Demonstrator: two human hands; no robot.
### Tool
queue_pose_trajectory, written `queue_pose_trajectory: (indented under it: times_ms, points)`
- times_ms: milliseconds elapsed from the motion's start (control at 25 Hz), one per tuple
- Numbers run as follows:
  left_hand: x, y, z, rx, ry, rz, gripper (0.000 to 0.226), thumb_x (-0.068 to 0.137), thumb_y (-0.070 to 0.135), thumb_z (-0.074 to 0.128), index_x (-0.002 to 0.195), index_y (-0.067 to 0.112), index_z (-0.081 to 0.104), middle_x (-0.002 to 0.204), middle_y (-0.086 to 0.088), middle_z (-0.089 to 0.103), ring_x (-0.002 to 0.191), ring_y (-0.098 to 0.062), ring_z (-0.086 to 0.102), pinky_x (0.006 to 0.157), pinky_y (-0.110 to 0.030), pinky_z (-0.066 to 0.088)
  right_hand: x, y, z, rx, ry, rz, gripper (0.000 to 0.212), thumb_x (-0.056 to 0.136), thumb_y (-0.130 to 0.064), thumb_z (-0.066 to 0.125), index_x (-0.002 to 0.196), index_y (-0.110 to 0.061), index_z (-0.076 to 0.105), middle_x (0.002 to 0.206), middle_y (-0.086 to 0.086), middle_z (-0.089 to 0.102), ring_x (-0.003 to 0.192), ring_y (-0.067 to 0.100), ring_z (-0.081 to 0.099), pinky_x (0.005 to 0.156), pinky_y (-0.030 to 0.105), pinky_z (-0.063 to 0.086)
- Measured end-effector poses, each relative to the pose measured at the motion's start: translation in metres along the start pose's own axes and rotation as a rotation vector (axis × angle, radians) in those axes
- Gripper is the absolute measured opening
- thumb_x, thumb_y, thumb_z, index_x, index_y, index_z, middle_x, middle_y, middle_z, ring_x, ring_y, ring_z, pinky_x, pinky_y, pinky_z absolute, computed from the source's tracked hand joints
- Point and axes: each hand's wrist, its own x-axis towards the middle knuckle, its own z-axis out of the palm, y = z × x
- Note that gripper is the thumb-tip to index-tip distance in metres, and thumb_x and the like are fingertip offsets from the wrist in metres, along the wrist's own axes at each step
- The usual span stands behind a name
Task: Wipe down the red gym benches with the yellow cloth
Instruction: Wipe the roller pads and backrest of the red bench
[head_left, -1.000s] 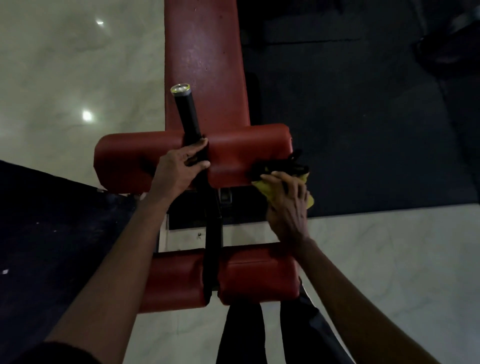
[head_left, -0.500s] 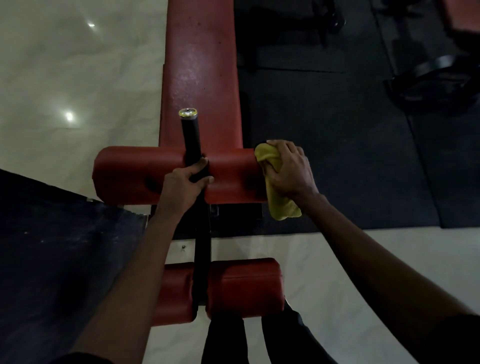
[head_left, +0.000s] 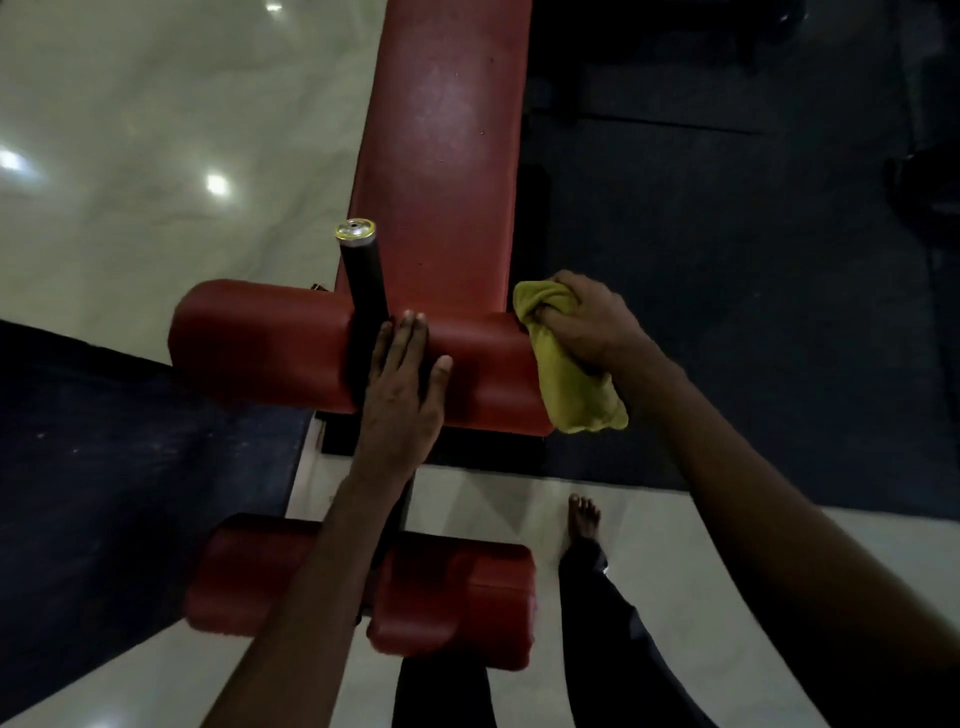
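Holding the yellow cloth (head_left: 571, 384) bunched in a closed grip, the right hand (head_left: 587, 325) sits at the right end of the upper red roller pad (head_left: 260, 338), left hand (head_left: 405, 374) flat on it beside the black post (head_left: 363, 280); pad could spin if that brace slips.

Left hand (head_left: 402, 384) laid flat, fingers (head_left: 410, 338) straight, arm extended forward. Right hand (head_left: 592, 327) curled tight, apparently clenched round yellow cloth (head_left: 571, 384).

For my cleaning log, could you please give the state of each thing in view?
yellow cloth: bunched, hanging from the right hand.
right hand: gripping the cloth beside the upper pad.
left hand: resting flat on upper pad.
bench seat: untouched.
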Motion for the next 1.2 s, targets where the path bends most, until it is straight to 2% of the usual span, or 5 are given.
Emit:
queue_pose_trajectory:
  times_ms: [280,480,760,1000,1200]
  points:
    - [0.011,0.046,0.039,0.170,0.255,-0.291,0.074,0.093,0.062,0.044,0.153,0.019,0.041,0.160,0.001,0.036,0.153,-0.027,0.016,0.123,-0.050,0.007,0.032,0.020,-0.018,-0.038,-0.218,-0.137,0.026,0.091,-0.035,0.061,0.114,-0.024,0.058,0.111,0.003,0.061,0.099,0.023,0.060,0.086,0.040,0.050]
    - [0.013,0.041,0.058,0.204,0.492,-0.262,0.056,0.097,0.046,0.042,0.142,0.017,0.056,0.151,-0.001,0.050,0.147,-0.028,0.032,0.118,-0.054,0.025,0.094,0.018,-0.019,-0.058,-0.395,-0.077,0.066,0.080,-0.045,0.076,0.135,-0.021,0.049,0.125,0.003,0.050,0.111,0.022,0.055,0.094,0.038,0.049]
    - [0.014,0.031,0.065,0.214,0.601,-0.154,0.053,0.097,0.037,0.040,0.138,0.011,0.060,0.147,-0.007,0.054,0.145,-0.033,0.037,0.113,-0.057,0.031,0.068,0.058,-0.004,0.221,-0.510,0.004,0.078,0.066,-0.084,0.068,0.132,-0.047,0.053,0.134,-0.002,0.053,0.119,0.020,0.058,0.100,0.047,0.052]
    - [0.015,0.036,0.062,0.247,0.588,-0.181,0.054,0.095,0.035,0.040,0.138,0.011,0.061,0.148,-0.008,0.053,0.145,-0.034,0.036,0.109,-0.061,0.032,0.118,0.032,0.004,0.220,-0.663,0.089,0.065,0.075,-0.055,0.077,0.134,-0.032,0.061,0.130,0.001,0.063,0.114,0.022,0.063,0.104,0.048,0.050]
    - [0.019,0.045,0.061,0.255,0.562,-0.240,0.056,0.093,0.035,0.039,0.137,0.008,0.061,0.148,-0.010,0.053,0.145,-0.036,0.035,0.109,-0.061,0.031,0.109,0.043,-0.016,0.172,-0.680,0.099,0.058,0.069,-0.053,0.072,0.125,-0.040,0.066,0.116,-0.008,0.070,0.104,0.013,0.068,0.093,0.043,0.057]
